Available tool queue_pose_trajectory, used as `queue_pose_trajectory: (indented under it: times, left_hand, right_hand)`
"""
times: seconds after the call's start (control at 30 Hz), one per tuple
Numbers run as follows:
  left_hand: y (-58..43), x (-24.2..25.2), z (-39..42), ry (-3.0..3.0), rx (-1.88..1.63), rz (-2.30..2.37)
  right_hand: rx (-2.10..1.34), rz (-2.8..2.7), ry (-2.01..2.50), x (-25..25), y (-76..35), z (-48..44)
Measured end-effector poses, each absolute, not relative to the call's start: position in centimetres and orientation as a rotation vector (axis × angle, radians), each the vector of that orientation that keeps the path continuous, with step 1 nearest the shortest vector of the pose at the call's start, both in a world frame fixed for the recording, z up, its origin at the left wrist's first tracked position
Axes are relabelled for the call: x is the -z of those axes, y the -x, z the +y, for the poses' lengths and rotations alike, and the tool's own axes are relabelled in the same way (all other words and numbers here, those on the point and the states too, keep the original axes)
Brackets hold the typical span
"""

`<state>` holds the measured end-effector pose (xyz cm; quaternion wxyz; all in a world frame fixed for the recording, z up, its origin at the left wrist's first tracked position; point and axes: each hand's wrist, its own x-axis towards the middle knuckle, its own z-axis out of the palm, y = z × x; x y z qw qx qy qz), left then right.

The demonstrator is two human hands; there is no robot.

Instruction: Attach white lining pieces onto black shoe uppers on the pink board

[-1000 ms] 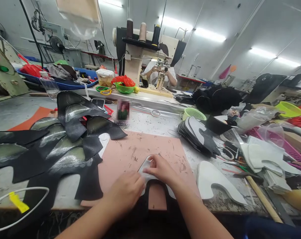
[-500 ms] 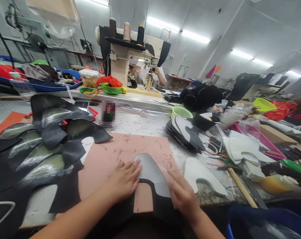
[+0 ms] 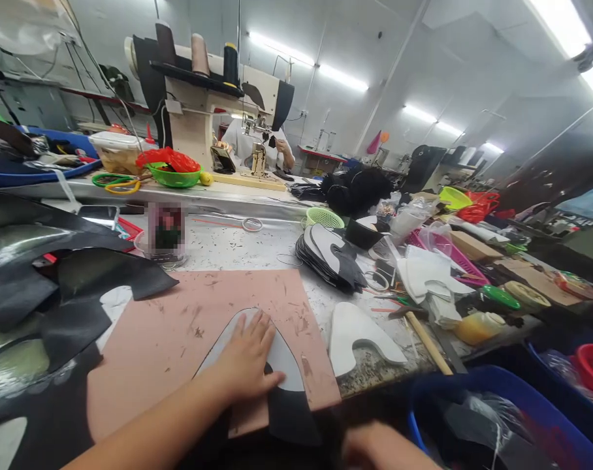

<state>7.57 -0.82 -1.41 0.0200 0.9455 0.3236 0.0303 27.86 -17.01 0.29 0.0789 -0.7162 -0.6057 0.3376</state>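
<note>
My left hand (image 3: 247, 359) lies flat, fingers spread, on a curved grey piece (image 3: 284, 365) with black material (image 3: 294, 414) along its lower part. The piece rests on a pink sheet (image 3: 154, 333) near the table's front edge. Low at the right, off the sheet's front edge, my right hand (image 3: 368, 440) is smeared by motion, and its fingers cannot be made out. White curved pieces (image 3: 350, 333) lie just right of the sheet, with a stack of black and white pieces (image 3: 326, 251) behind them.
Black shiny pieces (image 3: 81, 281) overlap at the left. A hammer (image 3: 426, 343) lies at the right, above a blue bin (image 3: 473, 385) holding scraps. A sewing machine (image 3: 189, 98) stands behind the table, with a person partly visible behind it.
The view has swung right. My left hand has slid onto the middle of the grey piece. My right hand has left the piece's right side and dropped down past the table edge.
</note>
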Motion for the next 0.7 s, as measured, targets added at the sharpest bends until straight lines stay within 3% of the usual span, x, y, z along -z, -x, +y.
queue_pose_trajectory:
  times: [0.2,0.37,0.5,0.57,0.7]
  left_hand:
    - [-6.9,2.6,-0.6,-2.822,-0.07,0.913]
    - [-4.6,3.9,1.6,-2.8,-0.78,0.998]
    - [-0.1,3.0,5.2,-2.691,-1.083,1.367]
    - [2.5,1.8,7.4,-2.661,-1.003,1.588]
    - [6.1,-1.4,11.3,-2.539,-0.408,2.046]
  right_hand:
    - [-0.822,-1.593,1.801,0.0,-23.5,-6.6]
    - [-1.197,-1.653,1.738,-0.9,-23.3,-2.2]
    - [-0.656,-1.926,1.802,-7.0,-29.6,0.3]
    - [-0.367,-1.949,1.964,-9.9,-33.9,2.9]
    - [-0.065,-1.884,2.316,-11.7,-39.9,9.9]
